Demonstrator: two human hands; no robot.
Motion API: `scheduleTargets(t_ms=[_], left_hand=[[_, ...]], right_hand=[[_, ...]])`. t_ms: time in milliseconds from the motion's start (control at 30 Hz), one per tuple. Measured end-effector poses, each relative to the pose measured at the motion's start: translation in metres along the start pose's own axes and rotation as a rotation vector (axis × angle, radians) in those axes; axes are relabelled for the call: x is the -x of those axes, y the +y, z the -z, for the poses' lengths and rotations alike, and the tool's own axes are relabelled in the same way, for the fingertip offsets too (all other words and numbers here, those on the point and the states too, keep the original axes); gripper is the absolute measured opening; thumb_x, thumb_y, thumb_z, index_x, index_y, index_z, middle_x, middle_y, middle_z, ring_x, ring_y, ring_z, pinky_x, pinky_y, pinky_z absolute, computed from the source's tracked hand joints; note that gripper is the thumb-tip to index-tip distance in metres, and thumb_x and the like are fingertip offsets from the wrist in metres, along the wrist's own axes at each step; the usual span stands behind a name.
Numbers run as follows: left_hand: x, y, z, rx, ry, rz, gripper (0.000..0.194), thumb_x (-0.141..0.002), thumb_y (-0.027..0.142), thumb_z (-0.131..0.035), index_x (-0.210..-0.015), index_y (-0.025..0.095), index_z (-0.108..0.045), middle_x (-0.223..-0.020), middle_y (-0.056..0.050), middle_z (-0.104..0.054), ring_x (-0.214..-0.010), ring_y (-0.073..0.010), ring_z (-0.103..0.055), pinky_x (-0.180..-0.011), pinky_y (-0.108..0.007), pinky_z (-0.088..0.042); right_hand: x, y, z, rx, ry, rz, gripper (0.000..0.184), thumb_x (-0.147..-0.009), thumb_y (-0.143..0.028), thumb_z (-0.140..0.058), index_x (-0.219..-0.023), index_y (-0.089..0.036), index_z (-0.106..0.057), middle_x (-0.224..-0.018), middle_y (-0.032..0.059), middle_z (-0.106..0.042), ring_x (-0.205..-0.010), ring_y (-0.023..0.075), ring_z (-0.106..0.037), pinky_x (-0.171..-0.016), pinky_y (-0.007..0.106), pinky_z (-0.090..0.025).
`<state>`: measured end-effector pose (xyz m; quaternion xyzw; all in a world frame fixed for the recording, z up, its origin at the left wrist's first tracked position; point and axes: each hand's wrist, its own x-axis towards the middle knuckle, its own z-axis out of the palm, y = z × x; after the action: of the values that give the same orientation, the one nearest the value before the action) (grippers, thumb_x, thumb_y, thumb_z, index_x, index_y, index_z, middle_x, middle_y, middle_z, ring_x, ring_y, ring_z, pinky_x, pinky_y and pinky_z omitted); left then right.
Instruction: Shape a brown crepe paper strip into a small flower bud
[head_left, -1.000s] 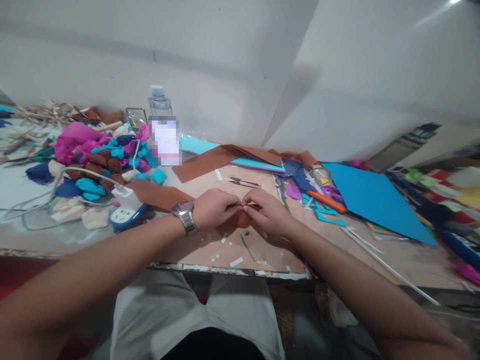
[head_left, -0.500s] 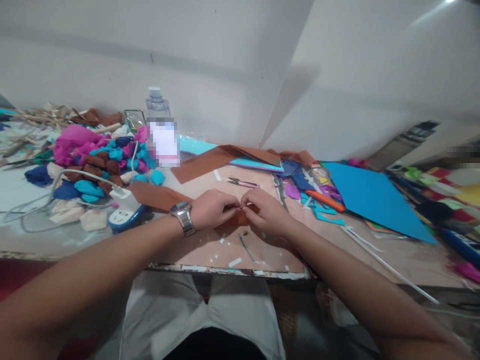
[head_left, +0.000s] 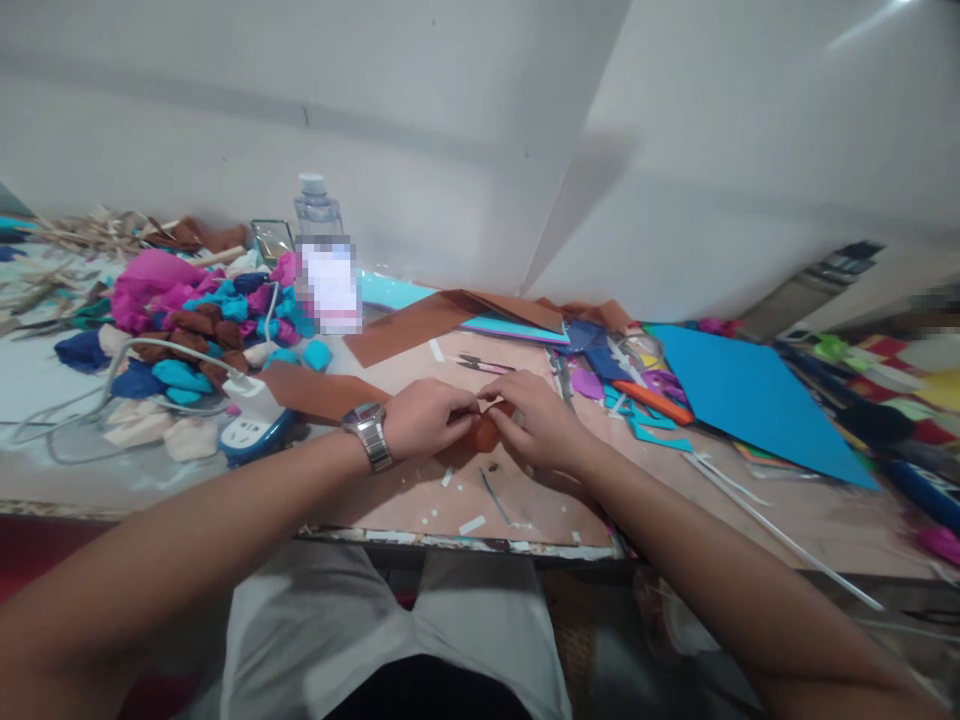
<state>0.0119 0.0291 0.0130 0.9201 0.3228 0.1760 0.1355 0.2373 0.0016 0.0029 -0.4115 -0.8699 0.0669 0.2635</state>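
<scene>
Between my fingers is a small piece of brown paper, pinched along its top edge over the tabletop. My left hand, with a metal watch on its wrist, is closed on the left side of it. From the right, my right hand grips the same piece, thumb below and fingers above. The fingers hide part of the paper. Just beyond the hands lie small thread snips, partly behind the right fingers. Brown paper strips rest farther back, and another brown strip passes behind the left wrist.
Crumpled coloured crepe paper is heaped on the left, beside a blue-and-white power socket with a cable. A bottle stands behind. To the right are an orange cutter, a blue sheet and white sticks.
My right fingers have lifted and spread slightly from the left fingertips, and more of the brown paper shows between my hands. The left hand has barely moved.
</scene>
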Motion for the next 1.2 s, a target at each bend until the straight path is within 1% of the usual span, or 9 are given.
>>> scheduleTargets(t_ms=[67,200,300,433,500,733,933,1067,1200], left_hand=[[-0.0006,-0.0005,0.0006,0.0,0.009,0.007,0.023,-0.093,0.027,-0.056,-0.095,0.021,-0.079,-0.089,-0.004,-0.08,-0.081,-0.0203,-0.07,-0.07,-0.029,-0.041],[-0.0004,-0.0013,0.0005,0.013,0.013,0.014,0.024,-0.093,0.027,-0.056,-0.096,0.021,-0.079,-0.09,-0.005,-0.08,-0.08,-0.0201,-0.069,-0.07,-0.029,-0.042],[0.0005,-0.0019,-0.0005,0.008,0.017,0.006,0.024,-0.093,0.028,-0.056,-0.094,0.021,-0.078,-0.088,-0.005,-0.079,-0.079,-0.02,-0.069,-0.068,-0.029,-0.042],[0.0011,-0.0021,-0.0012,0.022,0.016,-0.01,0.023,-0.093,0.026,-0.056,-0.093,0.021,-0.078,-0.086,-0.004,-0.079,-0.078,-0.0195,-0.069,-0.069,-0.029,-0.042],[0.0009,-0.0018,-0.0015,0.032,0.013,-0.017,0.023,-0.093,0.026,-0.056,-0.094,0.021,-0.078,-0.088,-0.004,-0.079,-0.079,-0.0192,-0.069,-0.069,-0.028,-0.042],[0.0002,0.0006,-0.0004,0.085,-0.021,0.007,0.023,-0.095,0.03,-0.057,-0.095,0.021,-0.078,-0.088,-0.003,-0.08,-0.077,-0.0183,-0.068,-0.069,-0.028,-0.041],[0.0012,0.0004,0.0023,0.126,-0.01,0.01,0.024,-0.095,0.03,-0.057,-0.089,0.019,-0.077,-0.081,-0.003,-0.078,-0.072,-0.0164,-0.066,-0.067,-0.027,-0.04],[0.001,0.0002,0.0039,0.166,-0.012,0.004,0.024,-0.094,0.03,-0.057,-0.09,0.019,-0.077,-0.081,-0.003,-0.077,-0.072,-0.0162,-0.065,-0.067,-0.027,-0.041],[0.0004,0.0006,0.0052,0.219,-0.041,0.026,0.025,-0.094,0.03,-0.057,-0.091,0.018,-0.078,-0.081,-0.004,-0.077,-0.072,-0.0162,-0.065,-0.066,-0.026,-0.041]], right_hand=[[0.0004,0.0009,0.001,0.039,0.033,-0.008,0.025,-0.092,-0.015,-0.056,-0.114,-0.022,-0.067,-0.117,0.0098,-0.071,-0.115,0.0294,-0.059,-0.101,0.049,-0.043],[0.0011,-0.0012,0.0027,0.051,0.056,0.025,0.027,-0.087,-0.012,-0.059,-0.109,-0.024,-0.069,-0.113,0.008,-0.07,-0.113,0.0286,-0.059,-0.1,0.048,-0.042],[0.0012,-0.0037,0.002,0.026,0.043,0.045,0.02,-0.086,-0.014,-0.062,-0.102,-0.024,-0.07,-0.109,0.0071,-0.07,-0.11,0.0279,-0.059,-0.098,0.048,-0.042],[0.0009,-0.0053,0.0003,0.009,0.033,0.04,0.007,-0.089,-0.019,-0.064,-0.094,-0.023,-0.068,-0.105,0.0066,-0.071,-0.106,0.0268,-0.059,-0.097,0.047,-0.041],[0.0006,-0.0058,0.0001,-0.007,0.033,0.037,0.005,-0.091,-0.019,-0.063,-0.092,-0.023,-0.066,-0.103,0.0065,-0.071,-0.105,0.0262,-0.059,-0.097,0.046,-0.041],[-0.0003,-0.0041,-0.0003,-0.095,0.028,0.029,0.008,-0.088,-0.015,-0.06,-0.086,-0.022,-0.064,-0.094,0.0052,-0.069,-0.097,0.0233,-0.059,-0.093,0.042,-0.043],[0.0004,-0.0046,-0.0009,-0.131,0.035,-0.018,0.007,-0.093,-0.022,-0.059,-0.088,-0.022,-0.065,-0.089,0.0049,-0.068,-0.088,0.0221,-0.059,-0.086,0.04,-0.044],[0.0004,-0.0064,-0.0006,-0.132,0.012,-0.033,0.013,-0.097,-0.026,-0.057,-0.088,-0.021,-0.065,-0.087,0.0051,-0.067,-0.084,0.0211,-0.058,-0.082,0.038,-0.044],[-0.0001,-0.0058,-0.0006,-0.125,0.033,-0.028,0.015,-0.098,-0.029,-0.057,-0.087,-0.021,-0.065,-0.086,0.0053,-0.066,-0.084,0.0213,-0.057,-0.081,0.038,-0.044]])
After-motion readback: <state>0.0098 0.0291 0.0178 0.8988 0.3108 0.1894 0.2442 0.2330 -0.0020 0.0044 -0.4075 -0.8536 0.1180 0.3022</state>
